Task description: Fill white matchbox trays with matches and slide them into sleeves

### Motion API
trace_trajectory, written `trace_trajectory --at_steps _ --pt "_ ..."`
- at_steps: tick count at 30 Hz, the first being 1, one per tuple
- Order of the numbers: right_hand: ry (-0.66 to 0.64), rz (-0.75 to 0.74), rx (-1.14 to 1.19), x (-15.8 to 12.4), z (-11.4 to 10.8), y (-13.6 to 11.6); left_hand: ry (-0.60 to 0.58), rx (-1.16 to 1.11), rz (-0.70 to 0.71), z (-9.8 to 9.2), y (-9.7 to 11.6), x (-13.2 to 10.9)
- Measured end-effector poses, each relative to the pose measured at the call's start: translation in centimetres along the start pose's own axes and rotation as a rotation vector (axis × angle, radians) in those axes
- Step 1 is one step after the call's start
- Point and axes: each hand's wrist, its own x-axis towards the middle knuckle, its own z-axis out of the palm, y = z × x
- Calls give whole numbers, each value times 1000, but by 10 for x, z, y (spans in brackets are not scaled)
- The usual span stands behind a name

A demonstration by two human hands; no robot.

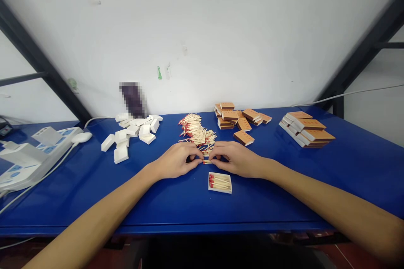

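At the near end of a heap of red-tipped matches [195, 128], my left hand [181, 159] and my right hand [236, 159] face each other. Thumb and fingers of each are pinched on the ends of a few matches [206, 161], red heads toward the left hand. Just below the hands lies a white matchbox tray [220, 191], partly filled with matches whose heads also point left. How many matches are between my fingers is too small to tell.
White matchbox trays [121, 153] lie scattered at left, by a blurred dark object [134, 100]. Orange-brown matchbox sleeves [243, 138] are piled behind my right hand. Stacked matchboxes [311, 130] sit farther right. A power strip [28, 172] with plugs and cables occupies the blue table's [170, 212] left end.
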Motion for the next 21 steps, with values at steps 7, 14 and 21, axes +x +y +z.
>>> trace_trajectory --at_steps 7,14,21 --pt "19 5 17 0 -1 -1 55 75 19 -1 -3 -1" --pt "25 12 5 0 -1 -1 36 120 16 -1 -4 -1" --pt "29 10 9 0 1 0 42 100 20 -1 -4 -1"
